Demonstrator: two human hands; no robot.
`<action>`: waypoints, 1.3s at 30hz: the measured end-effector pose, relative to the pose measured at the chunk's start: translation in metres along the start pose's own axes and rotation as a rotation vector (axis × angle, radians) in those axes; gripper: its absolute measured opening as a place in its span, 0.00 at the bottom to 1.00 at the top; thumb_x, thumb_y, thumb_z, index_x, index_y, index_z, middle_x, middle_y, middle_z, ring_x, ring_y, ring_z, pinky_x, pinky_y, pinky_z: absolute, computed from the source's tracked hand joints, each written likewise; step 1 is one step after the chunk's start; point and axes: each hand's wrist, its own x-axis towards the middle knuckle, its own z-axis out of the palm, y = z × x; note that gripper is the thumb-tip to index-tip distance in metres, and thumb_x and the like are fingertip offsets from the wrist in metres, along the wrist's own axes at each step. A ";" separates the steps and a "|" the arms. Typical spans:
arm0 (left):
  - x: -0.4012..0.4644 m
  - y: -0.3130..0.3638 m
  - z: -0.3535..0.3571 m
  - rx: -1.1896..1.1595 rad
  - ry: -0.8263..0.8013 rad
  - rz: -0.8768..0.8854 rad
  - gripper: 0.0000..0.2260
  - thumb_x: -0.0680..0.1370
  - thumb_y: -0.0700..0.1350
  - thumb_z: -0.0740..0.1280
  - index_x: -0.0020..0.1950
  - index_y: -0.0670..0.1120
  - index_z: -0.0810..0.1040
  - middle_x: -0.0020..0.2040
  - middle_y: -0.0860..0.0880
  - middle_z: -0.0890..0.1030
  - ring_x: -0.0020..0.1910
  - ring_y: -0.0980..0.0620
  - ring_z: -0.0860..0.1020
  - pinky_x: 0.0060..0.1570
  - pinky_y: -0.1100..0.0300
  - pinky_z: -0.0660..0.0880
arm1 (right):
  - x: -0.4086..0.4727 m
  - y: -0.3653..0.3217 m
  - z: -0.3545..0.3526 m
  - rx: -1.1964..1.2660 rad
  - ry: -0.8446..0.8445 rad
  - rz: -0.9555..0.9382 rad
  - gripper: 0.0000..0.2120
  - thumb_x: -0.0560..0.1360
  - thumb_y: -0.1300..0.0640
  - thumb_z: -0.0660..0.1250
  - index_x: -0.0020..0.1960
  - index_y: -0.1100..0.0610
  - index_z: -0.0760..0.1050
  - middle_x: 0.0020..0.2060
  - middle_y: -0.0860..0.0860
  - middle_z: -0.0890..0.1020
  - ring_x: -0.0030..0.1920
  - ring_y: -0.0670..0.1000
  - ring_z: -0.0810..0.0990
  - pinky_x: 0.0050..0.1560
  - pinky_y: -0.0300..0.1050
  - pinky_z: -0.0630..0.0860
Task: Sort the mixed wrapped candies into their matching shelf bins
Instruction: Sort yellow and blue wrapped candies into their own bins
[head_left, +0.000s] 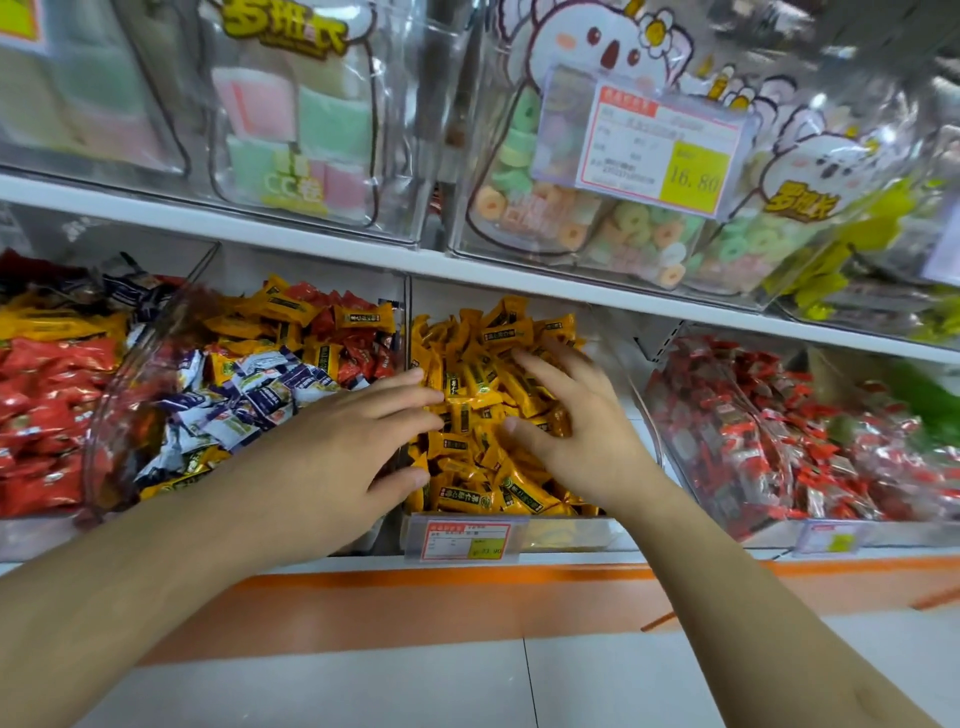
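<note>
A clear bin (519, 535) in the middle of the lower shelf is full of yellow wrapped candies (478, 364). My left hand (358, 441) reaches in from the left, fingers straight, its fingertips touching the yellow pile. My right hand (576, 415) lies spread on top of the same pile, fingers relaxed over the wrappers; I cannot see anything held under the palm. The bin to the left holds mixed candies (270, 374): white-and-purple, yellow and red wrappers together.
A bin of red candies (47, 415) stands at far left, and a bin of red-and-clear wrapped candies (753, 431) at right. Upper shelf bins hold marshmallow rolls (291, 130) and ring gummies (597, 223). A price tag (465, 540) hangs on the yellow bin's front.
</note>
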 end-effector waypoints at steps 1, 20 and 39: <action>0.000 -0.001 0.001 0.001 0.002 0.002 0.25 0.83 0.64 0.52 0.80 0.62 0.58 0.81 0.67 0.47 0.76 0.70 0.34 0.77 0.63 0.42 | -0.003 0.001 0.000 -0.028 -0.029 0.073 0.39 0.74 0.33 0.70 0.81 0.36 0.58 0.82 0.44 0.56 0.81 0.51 0.51 0.80 0.55 0.55; 0.000 -0.002 0.010 0.011 0.077 0.052 0.23 0.84 0.62 0.52 0.78 0.59 0.67 0.80 0.66 0.53 0.78 0.69 0.36 0.74 0.66 0.44 | -0.017 -0.055 0.004 0.380 -0.366 0.133 0.35 0.76 0.40 0.74 0.75 0.25 0.59 0.83 0.38 0.46 0.82 0.44 0.43 0.81 0.56 0.53; 0.110 0.086 0.054 0.036 -0.054 0.056 0.26 0.84 0.63 0.56 0.81 0.66 0.52 0.83 0.59 0.45 0.82 0.50 0.39 0.80 0.43 0.42 | -0.040 0.035 -0.041 0.582 -0.019 0.405 0.29 0.84 0.35 0.51 0.83 0.35 0.47 0.81 0.37 0.56 0.77 0.41 0.60 0.64 0.32 0.60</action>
